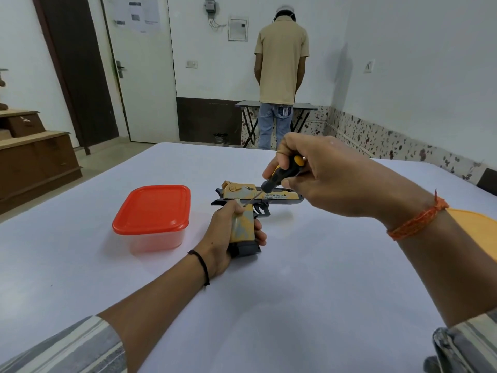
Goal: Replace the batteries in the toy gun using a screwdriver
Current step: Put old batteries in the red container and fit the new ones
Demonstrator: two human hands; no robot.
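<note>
Toy gun [258, 196] lies on its side on the table [295, 292] | our left hand [228, 232] wraps its grip | our right hand [317, 179] pinches the screwdriver [279, 175], tip at the grip | we judge it light, stiff, slick plastic; hold the grip.

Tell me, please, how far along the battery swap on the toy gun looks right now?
Early stage. Done: the toy gun lies on the table, steadied at its grip by the left hand. In hand: the right hand holds the screwdriver, tip at the grip's upper end. Left: the grip cover looks still closed, no batteries show, and the red-lidded container stays shut.
</note>
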